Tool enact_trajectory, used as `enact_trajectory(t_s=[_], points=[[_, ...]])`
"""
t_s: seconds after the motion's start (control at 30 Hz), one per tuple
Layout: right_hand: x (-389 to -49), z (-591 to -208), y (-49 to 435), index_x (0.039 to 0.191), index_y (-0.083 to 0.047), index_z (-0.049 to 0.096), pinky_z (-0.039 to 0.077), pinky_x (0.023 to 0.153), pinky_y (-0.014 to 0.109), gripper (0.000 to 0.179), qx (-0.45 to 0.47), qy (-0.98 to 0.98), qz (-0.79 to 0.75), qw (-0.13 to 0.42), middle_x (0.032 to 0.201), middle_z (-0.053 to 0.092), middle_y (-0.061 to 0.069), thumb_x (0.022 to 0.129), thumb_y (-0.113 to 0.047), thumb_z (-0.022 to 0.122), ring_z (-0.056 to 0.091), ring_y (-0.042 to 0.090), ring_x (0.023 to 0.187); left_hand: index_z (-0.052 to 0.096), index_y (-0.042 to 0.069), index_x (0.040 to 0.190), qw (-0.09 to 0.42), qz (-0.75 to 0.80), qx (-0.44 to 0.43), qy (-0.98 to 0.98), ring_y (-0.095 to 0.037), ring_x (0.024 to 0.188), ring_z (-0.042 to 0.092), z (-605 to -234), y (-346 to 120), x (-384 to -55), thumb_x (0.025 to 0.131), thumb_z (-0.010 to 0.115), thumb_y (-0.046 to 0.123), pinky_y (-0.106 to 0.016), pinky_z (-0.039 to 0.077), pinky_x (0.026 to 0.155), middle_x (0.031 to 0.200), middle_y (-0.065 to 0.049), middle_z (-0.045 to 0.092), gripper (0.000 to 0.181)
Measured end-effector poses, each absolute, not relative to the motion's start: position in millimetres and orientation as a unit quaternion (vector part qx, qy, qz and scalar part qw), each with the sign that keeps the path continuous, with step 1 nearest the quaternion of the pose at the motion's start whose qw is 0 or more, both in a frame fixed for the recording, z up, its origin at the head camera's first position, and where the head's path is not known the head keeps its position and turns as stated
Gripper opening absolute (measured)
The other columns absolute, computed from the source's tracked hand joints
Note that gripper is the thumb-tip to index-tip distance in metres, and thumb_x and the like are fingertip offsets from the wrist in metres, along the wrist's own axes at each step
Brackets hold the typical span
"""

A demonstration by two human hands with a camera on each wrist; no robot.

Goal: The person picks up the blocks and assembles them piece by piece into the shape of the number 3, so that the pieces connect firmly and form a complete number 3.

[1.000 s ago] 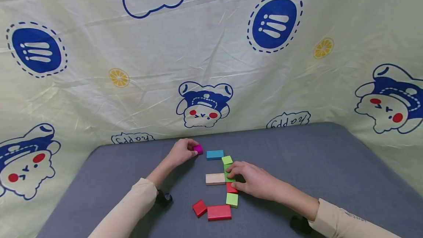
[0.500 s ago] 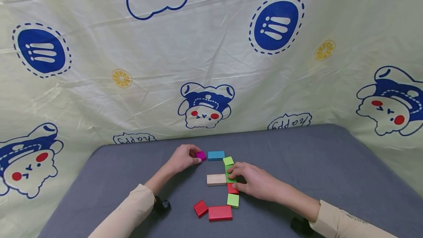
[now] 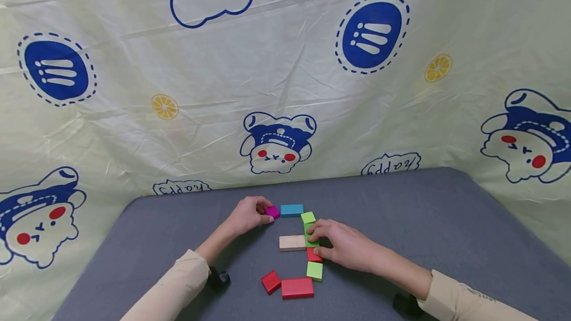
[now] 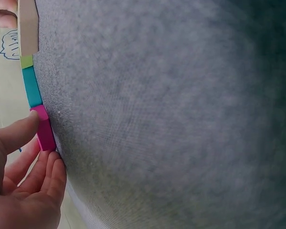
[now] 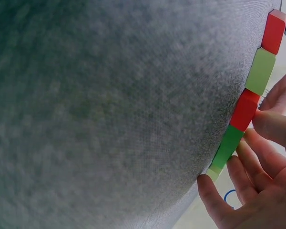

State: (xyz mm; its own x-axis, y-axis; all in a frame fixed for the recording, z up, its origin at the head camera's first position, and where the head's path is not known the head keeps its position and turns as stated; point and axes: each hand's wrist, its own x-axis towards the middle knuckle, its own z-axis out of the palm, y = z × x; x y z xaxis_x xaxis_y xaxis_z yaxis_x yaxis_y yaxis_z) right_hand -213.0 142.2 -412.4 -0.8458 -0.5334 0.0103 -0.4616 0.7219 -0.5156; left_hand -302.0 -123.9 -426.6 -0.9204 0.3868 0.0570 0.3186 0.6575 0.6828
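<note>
In the head view my left hand (image 3: 251,215) pinches a magenta block (image 3: 272,212) between thumb and fingers at the left end of a blue block (image 3: 292,210). The left wrist view shows the magenta block (image 4: 44,129) against or very near the blue one (image 4: 32,87). My right hand (image 3: 345,244) rests at the column of small blocks: its thumb is on the red block (image 5: 245,109), its fingers along the green block (image 5: 228,148) and the light green block (image 5: 213,172) at the far end. Its fingers partly cover the green block in the head view.
A plain wooden block (image 3: 292,242) juts left from the column. Nearer lie another light green block (image 3: 314,271), a long red block (image 3: 297,288) and a tilted small red block (image 3: 271,282). All are on a grey cloth-covered table (image 3: 401,202) before a printed curtain (image 3: 285,73).
My left hand has brought the magenta block right and slightly nearer, up to the blue block's left end. The right hand stays at the column. The head view has shifted slightly.
</note>
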Motion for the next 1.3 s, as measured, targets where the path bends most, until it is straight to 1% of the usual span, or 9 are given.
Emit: enact_trajectory(t_s=[0.27,0.57,0.9,1.17,1.3], points=[[-213.0,-411.5,141.1,0.109,-0.016,0.074,0.046,0.094,0.052,0.021,-0.272,0.924,-0.261,0.069,0.125,0.059,-0.004,0.088,-0.016,0.074,0.053,0.024,0.121,0.070,0.005,0.110,0.051,0.365,0.198,0.908,-0.018,0.083,0.055,-427.2,-125.9,-302.2,0.084,0.078,0.012,-0.030,0.048,0.070,0.092,-0.003,0.064,0.028],[-213.9,-410.2,139.7,0.108,-0.016,0.074,0.046,0.094,0.052,0.020,-0.274,0.925,-0.255,0.068,0.125,0.059,-0.003,0.088,-0.016,0.075,0.053,0.025,0.121,0.070,0.007,0.111,0.050,0.356,0.190,0.914,-0.018,0.085,0.055,-425.5,-125.9,-302.0,0.085,0.078,0.014,-0.031,0.049,0.074,0.094,-0.002,0.064,0.029],[-218.1,-406.0,138.8,0.105,-0.016,0.075,0.048,0.092,0.047,0.018,-0.293,0.928,-0.217,0.068,0.120,0.061,-0.003,0.087,-0.019,0.075,0.056,0.021,0.114,0.069,0.007,0.113,0.050,0.357,0.198,0.912,-0.019,0.087,0.055,-426.5,-127.5,-300.3,0.085,0.078,0.015,-0.032,0.049,0.075,0.096,-0.002,0.063,0.030],[-218.5,-402.9,138.8,0.109,-0.017,0.073,0.047,0.095,0.048,0.023,-0.288,0.938,-0.184,0.056,0.122,0.061,-0.001,0.086,-0.022,0.076,0.055,0.021,0.115,0.069,0.007,0.114,0.050,0.361,0.201,0.909,-0.020,0.089,0.055,-426.2,-125.0,-299.8,0.086,0.077,0.015,-0.033,0.048,0.077,0.099,-0.003,0.064,0.031],[-218.8,-402.8,139.0,0.111,-0.017,0.072,0.047,0.094,0.046,0.025,-0.292,0.938,-0.181,0.053,0.121,0.062,-0.001,0.086,-0.022,0.076,0.055,0.020,0.113,0.069,0.008,0.115,0.047,0.362,0.202,0.909,-0.019,0.090,0.055,-428.3,-124.7,-301.4,0.086,0.077,0.016,-0.033,0.048,0.078,0.100,-0.003,0.064,0.031]])
